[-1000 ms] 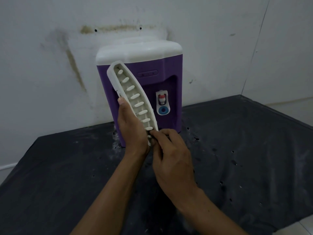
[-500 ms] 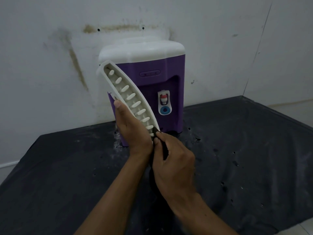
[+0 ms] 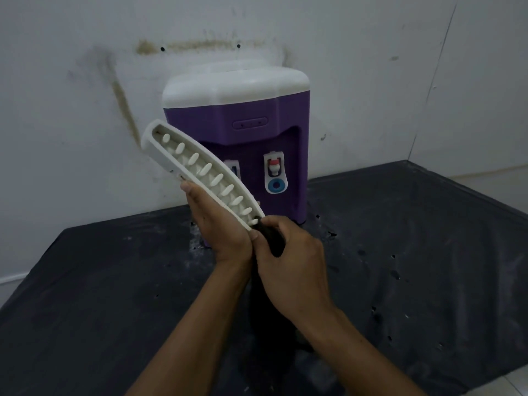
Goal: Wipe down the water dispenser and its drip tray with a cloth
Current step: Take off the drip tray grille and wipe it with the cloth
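Observation:
A purple water dispenser (image 3: 251, 132) with a white lid stands against the wall on a black-covered surface. My left hand (image 3: 220, 224) holds the long white drip tray (image 3: 200, 172) up in front of it, tilted with its upper end to the left and its ribbed inside facing me. My right hand (image 3: 288, 261) grips a dark cloth (image 3: 273, 241) against the tray's lower end. The cloth hangs down between my forearms and blends with the dark surface. The tray hides the dispenser's left tap.
The black sheet (image 3: 414, 267) covers the surface and carries white dust and small holes. A stained white wall (image 3: 85, 110) stands right behind the dispenser. The sheet's edge meets a pale floor at the lower right corner (image 3: 514, 381).
The tray's upper end has swung left and lower, uncovering more of the dispenser's front. My right hand has closed on the dark cloth at the tray's lower end.

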